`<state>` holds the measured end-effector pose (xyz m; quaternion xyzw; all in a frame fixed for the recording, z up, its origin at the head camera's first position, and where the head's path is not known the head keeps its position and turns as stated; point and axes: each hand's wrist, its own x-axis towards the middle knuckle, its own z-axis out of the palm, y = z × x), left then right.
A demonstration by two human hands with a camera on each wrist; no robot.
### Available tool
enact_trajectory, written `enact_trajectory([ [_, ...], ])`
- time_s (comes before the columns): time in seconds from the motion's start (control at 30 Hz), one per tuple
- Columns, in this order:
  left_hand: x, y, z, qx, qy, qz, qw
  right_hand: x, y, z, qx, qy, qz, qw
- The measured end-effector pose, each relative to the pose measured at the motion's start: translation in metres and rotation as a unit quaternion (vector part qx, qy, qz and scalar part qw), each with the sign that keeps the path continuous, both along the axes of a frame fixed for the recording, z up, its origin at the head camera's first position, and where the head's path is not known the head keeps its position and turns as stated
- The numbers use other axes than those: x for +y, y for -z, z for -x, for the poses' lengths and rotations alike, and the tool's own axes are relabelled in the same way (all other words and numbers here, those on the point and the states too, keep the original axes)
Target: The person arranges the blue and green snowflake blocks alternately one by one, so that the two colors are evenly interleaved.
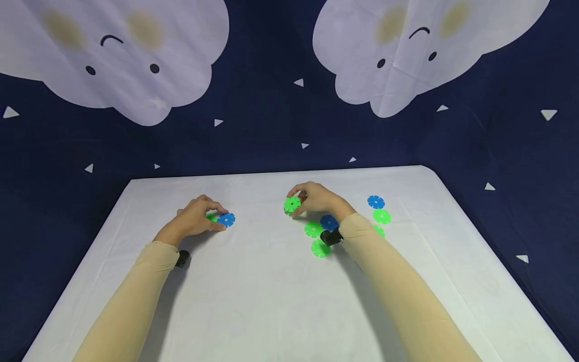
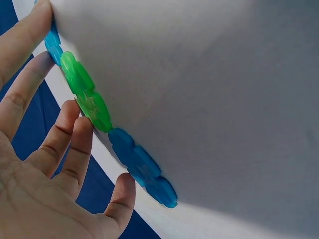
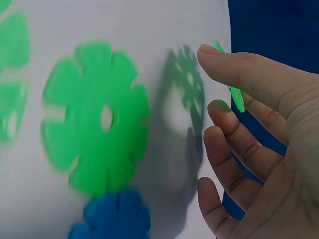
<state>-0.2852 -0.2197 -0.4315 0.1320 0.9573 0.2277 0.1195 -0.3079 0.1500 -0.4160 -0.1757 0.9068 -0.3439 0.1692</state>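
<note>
On the left of the white table, my left hand pinches a blue notched plastic disc between thumb and index finger. A green notched disc and another blue notched disc continue from it in a row, lying along the remaining fingers. Near the table's middle, my right hand holds a green notched disc on edge, gripped by thumb and fingertips. It stands apart from the left hand's row. In the right wrist view this disc is seen edge-on and partly hidden by the thumb.
Below the right wrist lie green discs and a blue disc. Farther right are a blue disc and a green disc; another green disc is partly hidden by the sleeve. A dark blue cloud-patterned cloth hangs behind the table.
</note>
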Motion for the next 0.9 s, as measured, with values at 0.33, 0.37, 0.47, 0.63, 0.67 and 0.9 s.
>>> enact_trajectory([
  [0.33, 0.001, 0.001, 0.0, -0.003, -0.002, 0.002, 1.0, -0.029, 0.002, 0.0, 0.015, -0.023, 0.0, 0.9996],
  [0.37, 0.001, 0.001, 0.0, -0.002, -0.001, 0.003, 1.0, -0.032, 0.003, 0.0, 0.016, -0.025, 0.001, 0.9996],
  [0.47, 0.003, 0.002, 0.001, -0.002, 0.0, 0.002, 1.0, -0.037, 0.005, 0.0, 0.018, -0.03, -0.002, 0.9994],
  [0.63, 0.008, 0.003, 0.002, -0.001, 0.004, -0.003, 1.0, -0.046, 0.008, -0.001, 0.022, -0.024, -0.019, 0.9993],
  [0.67, 0.009, 0.003, 0.002, -0.002, 0.006, -0.003, 1.0, -0.048, 0.008, -0.002, 0.022, -0.022, -0.021, 0.9993],
  [0.9, 0.006, 0.0, 0.0, 0.003, 0.0, -0.001, 1.0, -0.071, 0.011, -0.005, 0.014, -0.024, -0.013, 0.9995],
])
